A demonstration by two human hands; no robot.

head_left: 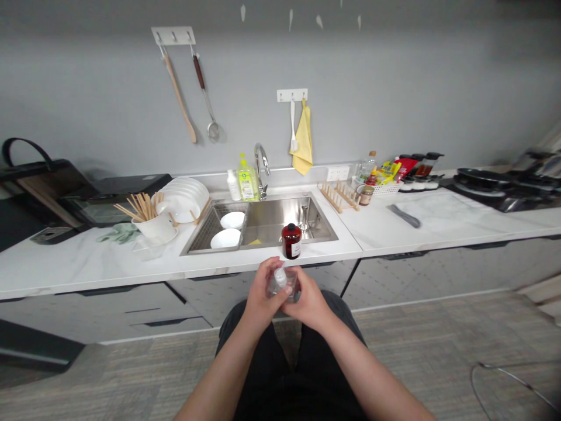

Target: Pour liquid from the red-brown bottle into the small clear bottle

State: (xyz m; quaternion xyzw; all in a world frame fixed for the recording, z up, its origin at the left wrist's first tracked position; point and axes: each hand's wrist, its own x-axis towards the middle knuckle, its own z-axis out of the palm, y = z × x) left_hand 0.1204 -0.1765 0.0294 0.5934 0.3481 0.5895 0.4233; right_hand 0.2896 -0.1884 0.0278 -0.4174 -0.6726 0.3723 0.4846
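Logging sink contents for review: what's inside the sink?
Two white bowls in a drain basket, plus something yellow. The front rim and red bottle hide part of the sink.

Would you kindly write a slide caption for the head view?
Left hand and right hand hold a clear bottle in front of a sink, near a dark red bottle.

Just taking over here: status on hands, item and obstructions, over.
Left hand, right hand: both holding clear bottle. Bottle in front of counter. Red bottle standing on counter, just beyond hands.
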